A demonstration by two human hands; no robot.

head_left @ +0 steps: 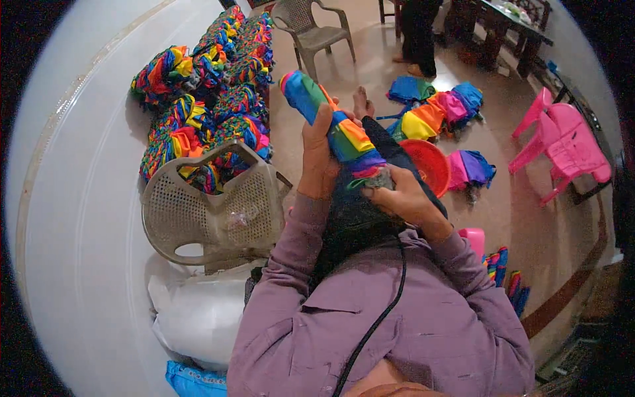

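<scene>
Over my lap lies a rolled rainbow-coloured cloth bundle, slanting from upper left to lower right. My left hand is closed round its upper half, with the thumb along the near side. At the lower end, my right hand pinches a small grey piece, which my fingers partly cover. A thin green loop sticks out beside that piece. Just beyond my right hand stands a red basin, partly hidden by my leg.
Big heaps of rainbow cloth fill the left side, behind a grey plastic chair. More bright cloth lies on the floor ahead. A pink chair stands at right, several rolled bundles below it. Far off, a person stands.
</scene>
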